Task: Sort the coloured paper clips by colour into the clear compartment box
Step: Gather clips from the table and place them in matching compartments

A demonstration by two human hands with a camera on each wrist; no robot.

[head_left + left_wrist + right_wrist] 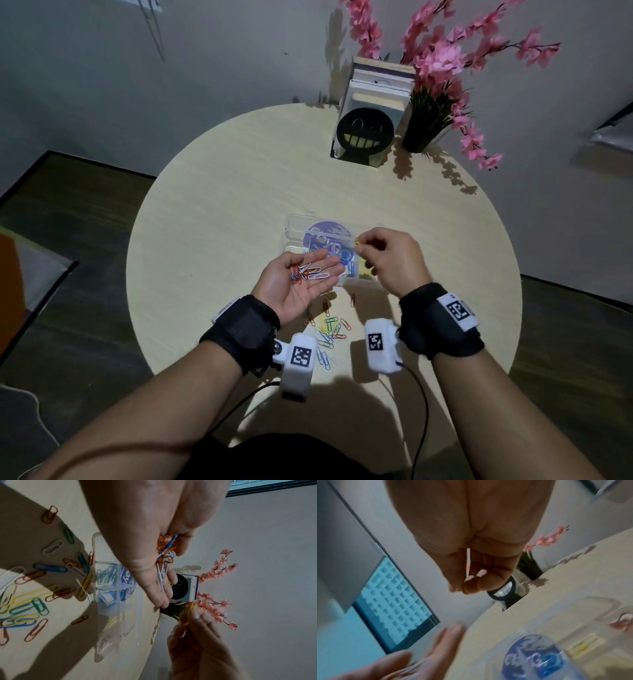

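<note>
The round blue label (127, 582) in the clear box (96, 616) perhaps reads "Cleaner".

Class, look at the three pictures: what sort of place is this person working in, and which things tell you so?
Probably a room in a home or small office: a round wooden table against a plain wall, a bookend holding books, and a vase of pink artificial flowers.

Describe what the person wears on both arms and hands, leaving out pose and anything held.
Both forearms are bare, no sleeves. Each wrist carries a wide black strap with a white camera block bearing a square black-and-white code tag. The right strap has a second tag on top. Dark cables trail back toward the body. The left hand and right hand are bare.
</note>
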